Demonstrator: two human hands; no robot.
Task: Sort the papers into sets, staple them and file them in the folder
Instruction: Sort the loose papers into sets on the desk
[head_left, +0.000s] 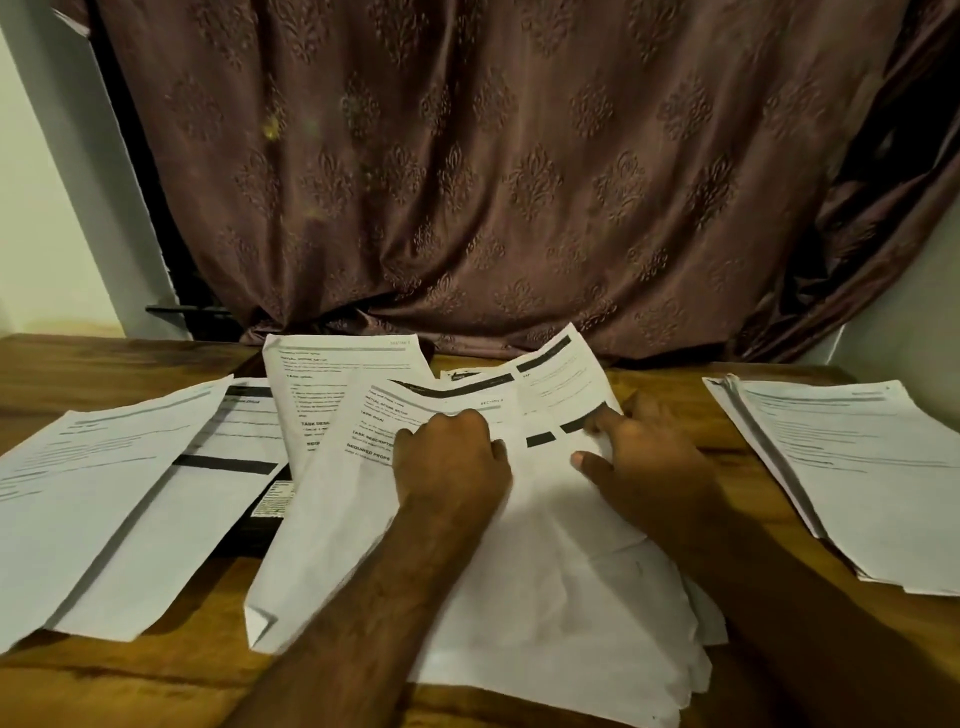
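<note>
Head view: left hand (451, 460) lay knuckles-up, fingers curled onto the centre paper pile (545, 561). Right hand (641, 457) pinched a sheet (561, 374) there, thumb on top. Sorted stacks sat at frame left (98, 493) and right (841, 467); dark folder (260, 519) partly hidden under papers.

A wooden table (156, 680) carries paper stacks at nine o'clock (78, 499), centre (545, 571) and three o'clock (852, 467), plus a dark folder (260, 525)
</note>
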